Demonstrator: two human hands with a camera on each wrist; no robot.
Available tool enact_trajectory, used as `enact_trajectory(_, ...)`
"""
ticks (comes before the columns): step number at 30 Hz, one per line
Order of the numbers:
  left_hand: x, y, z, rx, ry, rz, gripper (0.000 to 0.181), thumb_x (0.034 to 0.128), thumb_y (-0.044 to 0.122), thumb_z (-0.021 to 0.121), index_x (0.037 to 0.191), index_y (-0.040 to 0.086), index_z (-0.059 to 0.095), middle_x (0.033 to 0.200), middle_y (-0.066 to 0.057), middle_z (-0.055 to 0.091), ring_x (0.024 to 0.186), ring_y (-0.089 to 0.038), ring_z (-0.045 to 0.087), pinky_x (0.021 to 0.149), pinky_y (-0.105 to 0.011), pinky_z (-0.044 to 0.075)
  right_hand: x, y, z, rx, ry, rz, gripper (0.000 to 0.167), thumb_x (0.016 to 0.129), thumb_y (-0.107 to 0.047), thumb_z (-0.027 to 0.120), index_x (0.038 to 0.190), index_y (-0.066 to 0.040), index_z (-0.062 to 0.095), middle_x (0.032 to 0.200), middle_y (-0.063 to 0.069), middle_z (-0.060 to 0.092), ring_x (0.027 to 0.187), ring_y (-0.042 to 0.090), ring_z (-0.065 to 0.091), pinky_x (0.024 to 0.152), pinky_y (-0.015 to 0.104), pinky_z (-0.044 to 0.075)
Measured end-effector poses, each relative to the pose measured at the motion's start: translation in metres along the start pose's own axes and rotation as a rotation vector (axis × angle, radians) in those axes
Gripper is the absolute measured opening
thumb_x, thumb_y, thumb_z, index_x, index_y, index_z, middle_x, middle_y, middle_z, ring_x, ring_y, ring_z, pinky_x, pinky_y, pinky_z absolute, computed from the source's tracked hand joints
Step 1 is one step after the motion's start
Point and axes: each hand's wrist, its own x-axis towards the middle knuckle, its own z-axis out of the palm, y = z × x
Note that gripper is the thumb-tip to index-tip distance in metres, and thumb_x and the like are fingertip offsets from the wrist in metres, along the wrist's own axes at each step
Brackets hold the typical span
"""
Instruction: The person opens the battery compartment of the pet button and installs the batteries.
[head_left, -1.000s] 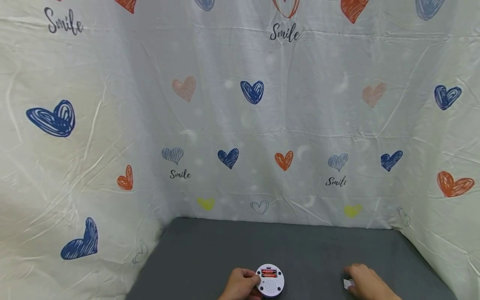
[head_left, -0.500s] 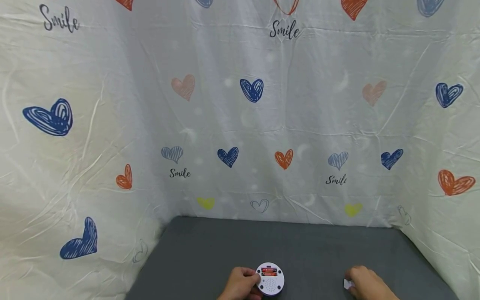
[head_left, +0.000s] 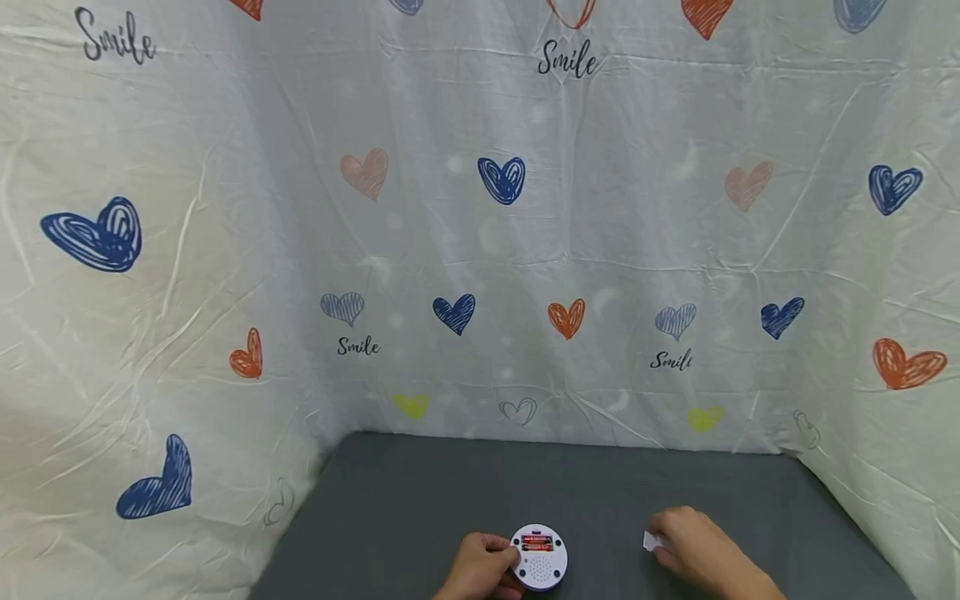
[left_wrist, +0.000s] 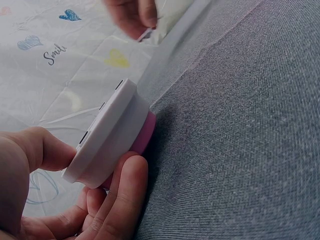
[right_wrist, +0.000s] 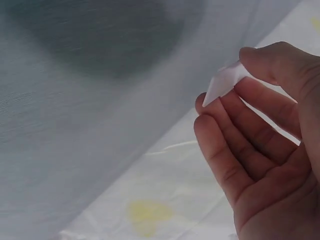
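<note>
In the head view a round white battery-powered device [head_left: 540,572] has its underside turned up. Two red batteries [head_left: 537,543] lie in its uncovered slot, above a patch of small holes. My left hand [head_left: 483,565] grips its left edge, thumb on top and fingers below. Seen from the left wrist, the device [left_wrist: 107,132] is tilted, and its pink lower part is close to the cloth. My right hand [head_left: 693,542], to the right of the device, pinches a small white battery cover [head_left: 654,542] between thumb and fingers. The right wrist view shows this cover [right_wrist: 223,84] as a thin flat piece.
A dark grey cloth-covered table [head_left: 420,492] lies under both hands. White curtain [head_left: 480,233] printed with hearts and "Smile" lettering stands behind it and along both sides.
My right hand has moved left and slightly away from me, carrying the battery cover nearer to the device. The left hand and the device stay almost where they were.
</note>
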Motion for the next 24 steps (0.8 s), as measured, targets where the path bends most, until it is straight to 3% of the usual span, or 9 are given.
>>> enact_trajectory(4,0.001,-0.001,0.000,0.000,0.000,-0.001,0.027,0.0913,0.004,0.063,0.110,-0.015,0.068,0.084,-0.014,0.075,0.062,-0.016,0.075,0.059,-0.031,0.069,0.019,-0.022,-0.001,-0.044,0.068,-0.111,0.010,0.087,-0.005,0.082,0.088,-0.014,0.078,0.080,-0.009,0.070,0.071,0.001,0.062,0.057,0.027,0.055)
enact_trajectory(8,0.000,-0.001,0.000,-0.001,-0.001,-0.001,0.026,0.0915,0.004,0.063,0.110,-0.014,0.068,0.085,-0.014,0.075,0.063,-0.016,0.075,0.059,-0.031,0.069,0.039,-0.046,-0.004,-0.081,0.091,-0.173,0.010,0.087,-0.007,0.084,0.090,-0.015,0.080,0.081,-0.010,0.070,0.072,0.002,0.062,0.059,0.027,0.056)
enact_trajectory(15,-0.002,0.000,0.000,0.008,0.000,0.001,0.023,0.0920,0.004,0.062,0.107,-0.013,0.069,0.084,-0.012,0.074,0.063,-0.016,0.075,0.059,-0.030,0.069,0.066,-0.076,-0.009,-0.077,0.047,-0.191,0.011,0.091,-0.009,0.085,0.101,-0.012,0.083,0.089,-0.006,0.074,0.079,0.005,0.067,0.063,0.027,0.060)
enact_trajectory(24,-0.002,0.002,-0.001,-0.005,-0.011,-0.009,0.023,0.0920,0.005,0.063,0.107,-0.010,0.070,0.085,-0.012,0.075,0.063,-0.016,0.075,0.060,-0.030,0.069,0.085,-0.100,-0.004,-0.073,0.020,-0.218,0.014,0.092,-0.011,0.085,0.105,-0.012,0.084,0.093,-0.005,0.075,0.083,0.006,0.069,0.068,0.028,0.062)
